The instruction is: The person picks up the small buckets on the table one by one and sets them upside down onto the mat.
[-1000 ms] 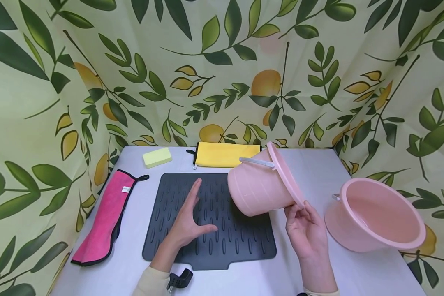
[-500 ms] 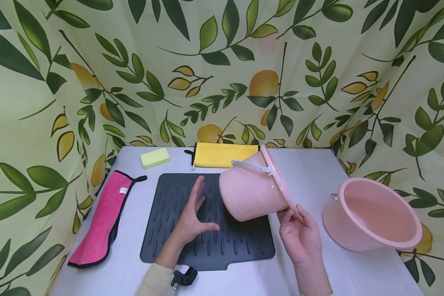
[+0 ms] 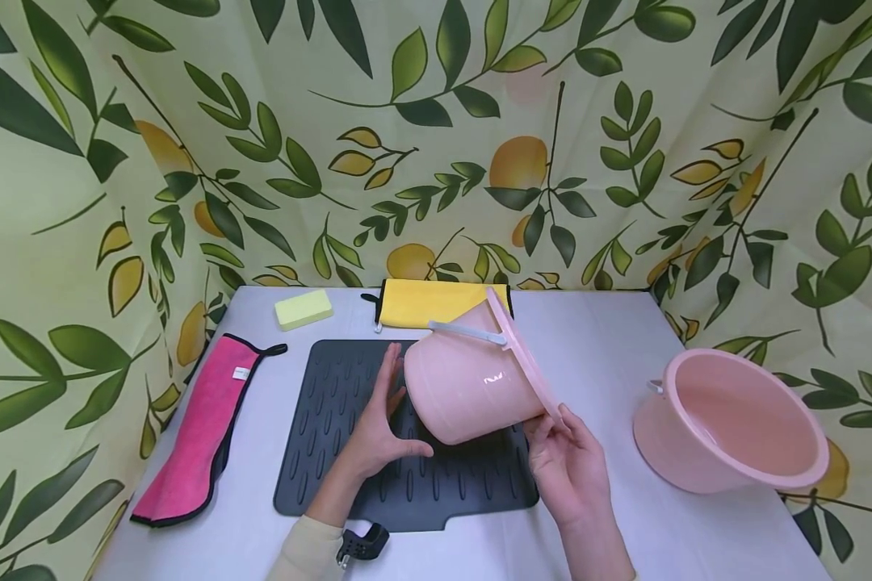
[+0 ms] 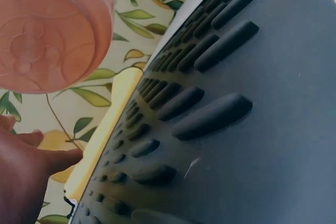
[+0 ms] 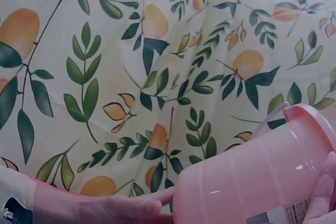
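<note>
A pink bucket (image 3: 472,383) hangs tilted over the dark grey ribbed mat (image 3: 320,420), its base turned left and its mouth turned right. Its pale handle (image 3: 468,332) lies against the side. My right hand (image 3: 570,468) pinches the lower rim between thumb and fingers. Spread wide, my left hand (image 3: 371,440) stands beside the base, thumb apart from the straight fingers. The left wrist view shows the round bucket base (image 4: 47,40) above that hand. A printed label (image 5: 294,213) shows low on the bucket in the right wrist view.
Another pink bucket (image 3: 654,460) stands on the table at the right. A pink cloth (image 3: 203,436) lies at the left, a pale yellow sponge (image 3: 303,310) at the back left. A folded yellow cloth (image 3: 421,303) lies behind the mat. Leaf-patterned curtains (image 3: 436,161) surround the table.
My right hand has carried the tilted bucket left and slightly down, bringing its base up close to my left hand. The left hand has hardly moved and stays spread.
</note>
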Available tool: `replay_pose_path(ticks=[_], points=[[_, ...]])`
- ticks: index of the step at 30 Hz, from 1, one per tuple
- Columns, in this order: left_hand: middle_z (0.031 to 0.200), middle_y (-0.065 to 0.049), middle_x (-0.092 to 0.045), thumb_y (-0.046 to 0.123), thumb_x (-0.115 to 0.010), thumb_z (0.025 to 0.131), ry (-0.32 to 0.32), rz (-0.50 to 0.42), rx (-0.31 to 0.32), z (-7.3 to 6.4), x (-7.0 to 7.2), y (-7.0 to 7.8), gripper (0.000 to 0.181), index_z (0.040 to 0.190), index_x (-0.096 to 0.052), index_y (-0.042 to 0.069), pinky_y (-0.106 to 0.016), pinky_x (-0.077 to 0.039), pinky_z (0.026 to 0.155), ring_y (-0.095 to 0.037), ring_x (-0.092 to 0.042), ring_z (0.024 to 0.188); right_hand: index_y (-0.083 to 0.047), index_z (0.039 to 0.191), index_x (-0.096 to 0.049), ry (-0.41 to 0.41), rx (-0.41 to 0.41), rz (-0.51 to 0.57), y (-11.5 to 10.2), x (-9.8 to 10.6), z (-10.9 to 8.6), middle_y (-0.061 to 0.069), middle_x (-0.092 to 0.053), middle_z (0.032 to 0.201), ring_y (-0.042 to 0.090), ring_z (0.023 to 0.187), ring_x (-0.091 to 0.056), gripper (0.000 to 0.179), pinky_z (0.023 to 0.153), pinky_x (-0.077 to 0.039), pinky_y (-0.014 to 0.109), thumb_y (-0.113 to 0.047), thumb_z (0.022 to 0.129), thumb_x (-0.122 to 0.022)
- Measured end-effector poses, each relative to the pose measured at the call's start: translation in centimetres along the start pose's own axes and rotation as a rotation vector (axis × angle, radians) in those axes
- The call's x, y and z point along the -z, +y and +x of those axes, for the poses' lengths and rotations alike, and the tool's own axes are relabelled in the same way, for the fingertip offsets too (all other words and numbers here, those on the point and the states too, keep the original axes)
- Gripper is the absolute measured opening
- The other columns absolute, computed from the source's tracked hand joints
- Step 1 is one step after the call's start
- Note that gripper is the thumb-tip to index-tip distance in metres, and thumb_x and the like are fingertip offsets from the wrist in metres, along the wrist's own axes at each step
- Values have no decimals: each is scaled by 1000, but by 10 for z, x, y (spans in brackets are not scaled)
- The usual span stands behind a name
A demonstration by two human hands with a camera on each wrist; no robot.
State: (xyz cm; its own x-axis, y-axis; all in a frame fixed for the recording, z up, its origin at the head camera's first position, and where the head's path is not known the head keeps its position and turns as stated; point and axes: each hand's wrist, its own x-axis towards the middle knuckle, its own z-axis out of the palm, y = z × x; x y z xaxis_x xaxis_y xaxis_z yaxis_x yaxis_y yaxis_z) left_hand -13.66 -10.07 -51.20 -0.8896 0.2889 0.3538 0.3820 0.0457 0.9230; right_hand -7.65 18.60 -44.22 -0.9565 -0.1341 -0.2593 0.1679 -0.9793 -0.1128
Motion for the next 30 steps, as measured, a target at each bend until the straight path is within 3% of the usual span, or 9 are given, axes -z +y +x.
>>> replay_pose_path(ticks=[4, 8, 12, 17, 25, 30], points=[[182, -7, -3, 46, -103, 68, -25, -5, 15, 0, 1, -2, 151, 175, 3, 37, -70, -25, 123, -36, -13, 165, -18, 162, -18, 13, -10, -9, 5, 0, 1, 4, -36, 154, 13, 112, -62, 57, 97, -53, 15, -20, 116, -52], [182, -2, -5, 42, -105, 67, -44, -65, 0, 0, 1, -4, 156, 175, 7, 35, -65, -29, 124, -36, -18, 163, -16, 161, -20, 28, -16, -33, 10, -1, 1, 6, -40, 149, 13, 107, -63, 55, 98, -52, 15, -20, 116, -52], [181, -1, -11, 39, -105, 68, -53, -92, -10, -1, 0, -3, 156, 175, 10, 30, -52, -36, 123, -36, -23, 161, -16, 160, -19, 37, -29, -28, 14, -2, 1, 6, -42, 147, 13, 107, -64, 55, 97, -52, 14, -20, 116, -52], [179, -3, -14, 36, -104, 70, -30, -101, -20, -2, 0, -1, 155, 174, 10, 29, -41, -37, 123, -35, -22, 160, -14, 158, -19, 24, -51, -7, 17, 0, 1, 8, -44, 136, 13, 91, -62, 51, 93, -54, 14, -19, 117, -49], [179, -3, -16, 43, -101, 72, -6, -136, -57, -1, 6, 10, 150, 175, 7, 31, -42, -35, 124, -33, -22, 161, -16, 157, -28, -63, -133, 71, 27, 8, -1, 9, -50, 108, 17, 80, -56, 40, 73, -58, 19, -23, 120, -42], [177, -2, -19, 36, -100, 74, 21, -107, -42, -3, 12, 16, 145, 175, 4, 33, -44, -41, 120, -32, -27, 157, -19, 161, -21, -52, -139, 2, 33, 9, 1, 8, -51, 104, 16, 79, -57, 47, 72, -57, 18, -27, 120, -42]])
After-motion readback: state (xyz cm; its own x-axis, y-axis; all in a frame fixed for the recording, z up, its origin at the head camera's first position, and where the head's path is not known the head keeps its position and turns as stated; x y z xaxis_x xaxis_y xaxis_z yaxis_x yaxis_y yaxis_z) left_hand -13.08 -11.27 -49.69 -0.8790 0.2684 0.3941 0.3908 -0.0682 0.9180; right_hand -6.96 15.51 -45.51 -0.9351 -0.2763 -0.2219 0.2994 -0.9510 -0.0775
